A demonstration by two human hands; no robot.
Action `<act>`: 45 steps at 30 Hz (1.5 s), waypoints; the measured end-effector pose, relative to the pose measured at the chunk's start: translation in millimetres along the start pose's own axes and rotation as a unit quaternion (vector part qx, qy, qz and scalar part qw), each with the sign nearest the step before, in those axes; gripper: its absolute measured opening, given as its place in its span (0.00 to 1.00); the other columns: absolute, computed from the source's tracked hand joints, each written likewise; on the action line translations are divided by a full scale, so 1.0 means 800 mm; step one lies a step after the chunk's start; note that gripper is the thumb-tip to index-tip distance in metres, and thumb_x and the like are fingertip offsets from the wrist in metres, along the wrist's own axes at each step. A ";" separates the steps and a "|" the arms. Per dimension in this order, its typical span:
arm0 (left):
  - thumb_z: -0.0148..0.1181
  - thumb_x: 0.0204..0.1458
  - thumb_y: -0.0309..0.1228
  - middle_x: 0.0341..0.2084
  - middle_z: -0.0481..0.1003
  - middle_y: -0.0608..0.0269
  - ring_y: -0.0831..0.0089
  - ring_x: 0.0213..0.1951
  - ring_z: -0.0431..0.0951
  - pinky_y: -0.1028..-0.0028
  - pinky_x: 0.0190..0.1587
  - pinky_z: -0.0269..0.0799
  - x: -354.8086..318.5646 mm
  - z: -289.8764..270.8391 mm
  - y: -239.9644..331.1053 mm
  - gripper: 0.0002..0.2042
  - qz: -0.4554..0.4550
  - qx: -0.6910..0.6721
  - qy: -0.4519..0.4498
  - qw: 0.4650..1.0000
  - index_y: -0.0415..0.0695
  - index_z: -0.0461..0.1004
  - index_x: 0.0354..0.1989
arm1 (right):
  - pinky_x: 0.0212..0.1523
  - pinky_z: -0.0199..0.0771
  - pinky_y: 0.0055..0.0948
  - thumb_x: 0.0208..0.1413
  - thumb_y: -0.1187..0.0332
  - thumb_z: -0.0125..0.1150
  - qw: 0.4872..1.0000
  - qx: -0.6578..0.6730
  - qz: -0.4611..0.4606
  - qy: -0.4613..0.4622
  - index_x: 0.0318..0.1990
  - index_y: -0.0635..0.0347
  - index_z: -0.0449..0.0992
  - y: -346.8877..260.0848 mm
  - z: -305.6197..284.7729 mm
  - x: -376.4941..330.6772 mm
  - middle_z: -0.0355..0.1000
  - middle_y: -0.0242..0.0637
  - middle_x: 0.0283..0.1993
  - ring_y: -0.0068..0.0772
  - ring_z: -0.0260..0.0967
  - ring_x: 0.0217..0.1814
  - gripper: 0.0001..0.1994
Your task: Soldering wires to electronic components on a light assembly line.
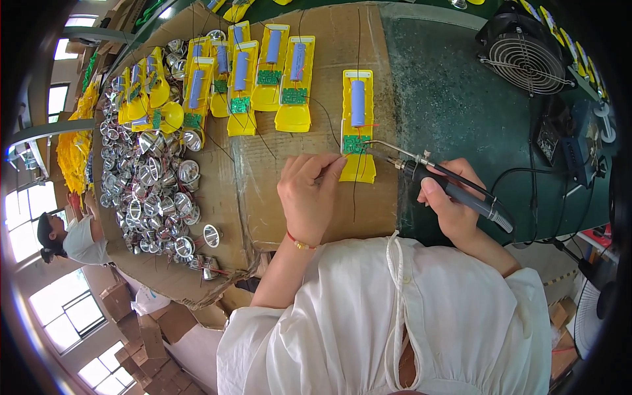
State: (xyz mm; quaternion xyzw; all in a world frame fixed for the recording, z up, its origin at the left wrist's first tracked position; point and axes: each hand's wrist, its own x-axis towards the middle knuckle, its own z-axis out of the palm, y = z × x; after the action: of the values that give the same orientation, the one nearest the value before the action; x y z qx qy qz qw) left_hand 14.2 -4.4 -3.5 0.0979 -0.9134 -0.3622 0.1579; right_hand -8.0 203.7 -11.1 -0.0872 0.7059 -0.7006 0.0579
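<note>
Yellow casing (358, 172) with green board (353, 146) right of frame centre, just inside cardboard's (316, 204) right edge. Left hand (306, 187) pinched together at board's left, can't tell on what; right hand (454, 204) wrapped around soldering iron (416, 171). Green tabletop (434, 72) spans upper right to fan (526, 62).

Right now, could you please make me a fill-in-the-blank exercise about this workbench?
1. The right hand holds a grey, pen-shaped soldering iron; its metal end points toward a small ____ circuit board.
2. This board sits in a long ____ plastic housing.
3. A thin ____ cord bracelet circles the wrist of the left hand.
4. The heap of shiny, silver reflector cups lies toward the picture's ____ edge.

Missing words: green; yellow; red; left.
</note>
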 end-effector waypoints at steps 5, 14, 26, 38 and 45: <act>0.62 0.40 0.24 0.18 0.73 0.61 0.71 0.22 0.70 0.75 0.27 0.65 0.003 0.003 0.005 0.03 0.037 0.020 -0.009 0.999 0.39 0.76 0.24 | 0.20 0.66 0.19 0.48 0.73 0.58 0.998 -0.044 -0.041 -0.022 0.33 0.68 0.66 0.000 -0.004 -0.001 0.67 0.37 0.21 0.21 0.66 0.20 0.08; 0.62 0.39 0.27 0.15 0.70 0.68 0.70 0.23 0.69 0.71 0.32 0.60 0.002 0.010 0.002 0.02 0.014 0.014 -0.009 1.000 0.46 0.75 0.20 | 0.21 0.65 0.18 0.45 0.72 0.62 0.996 -0.074 -0.035 -0.023 0.31 0.66 0.69 -0.006 -0.002 0.001 0.71 0.34 0.21 0.17 0.67 0.21 0.09; 0.62 0.39 0.27 0.14 0.69 0.68 0.69 0.22 0.68 0.71 0.31 0.59 0.003 0.011 0.003 0.03 0.021 0.003 -0.010 1.000 0.46 0.74 0.18 | 0.25 0.67 0.20 0.49 0.75 0.56 0.993 -0.101 -0.046 -0.037 0.35 0.67 0.65 -0.020 -0.011 -0.004 0.68 0.39 0.26 0.23 0.67 0.24 0.08; 0.63 0.37 0.24 0.19 0.73 0.62 0.67 0.24 0.72 0.72 0.30 0.66 0.000 -0.016 0.006 0.05 0.100 0.077 -0.053 0.991 0.42 0.76 0.25 | 0.25 0.68 0.18 0.48 0.72 0.61 1.000 -0.025 0.007 0.010 0.33 0.67 0.67 -0.012 -0.013 -0.011 0.70 0.36 0.23 0.19 0.67 0.23 0.10; 0.62 0.40 0.22 0.23 0.76 0.59 0.73 0.27 0.75 0.78 0.30 0.68 -0.007 -0.041 0.002 0.07 -0.049 -0.016 0.001 0.999 0.39 0.76 0.30 | 0.24 0.66 0.18 0.47 0.71 0.62 0.999 -0.035 -0.002 -0.002 0.32 0.67 0.68 -0.009 -0.014 -0.009 0.71 0.34 0.22 0.17 0.67 0.23 0.10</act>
State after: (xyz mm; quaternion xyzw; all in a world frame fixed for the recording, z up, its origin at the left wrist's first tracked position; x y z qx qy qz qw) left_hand 30.9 -22.5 19.0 0.1410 -0.9013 -0.3840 0.1427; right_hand -2.9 216.3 -3.9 -0.0917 0.7295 -0.6756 0.0544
